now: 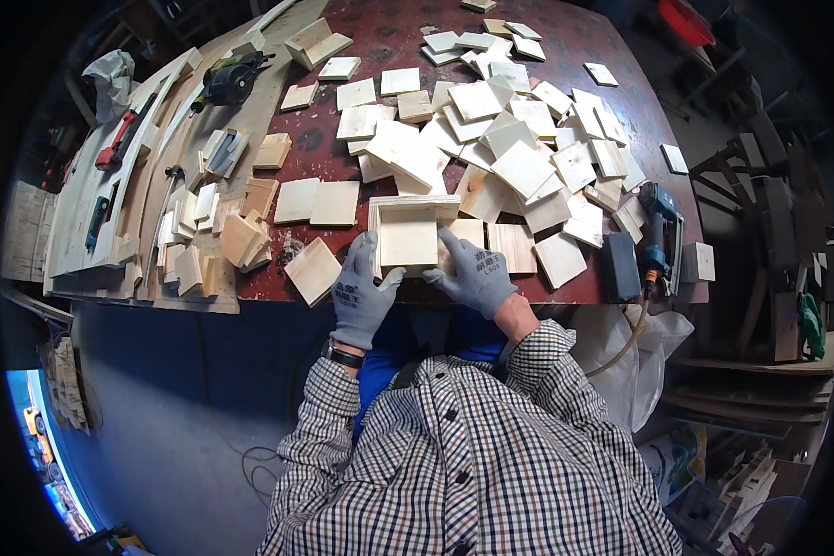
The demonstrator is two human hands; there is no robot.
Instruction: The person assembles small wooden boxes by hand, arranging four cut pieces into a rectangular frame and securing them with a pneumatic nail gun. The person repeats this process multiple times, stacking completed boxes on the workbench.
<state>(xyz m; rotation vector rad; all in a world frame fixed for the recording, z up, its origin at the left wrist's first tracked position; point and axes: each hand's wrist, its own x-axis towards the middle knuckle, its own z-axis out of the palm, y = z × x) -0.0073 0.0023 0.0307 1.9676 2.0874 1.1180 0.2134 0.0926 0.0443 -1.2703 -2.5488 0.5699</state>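
1. Checked shirt sleeves enter from the lower edge; both hands wear grey knit gloves.
2. Left hand (361, 295) sits at the near edge of the dark red worktable (380, 37), fingers curled shut around the left side of a small open box of pale plywood (408, 236), thumb pressed on its near corner.
3. Right hand (473, 273) clasps the right side of the same box, fingers bent over the wall, index lying along the top edge.
4. The box rests on the table just inside the near edge, open face up, held between both hands.
5. Just left of the left hand, a loose pale square wooden tile (312, 270) lies flat, apart from the glove.
6. Right, near the table edge: a black rectangular block (621, 266), then a blue power nailer (660, 232).
7. Beyond the box, a wide heap of pale plywood squares (500, 130), overlapping.
8. Far left, a black circular saw (230, 79) on long boards.
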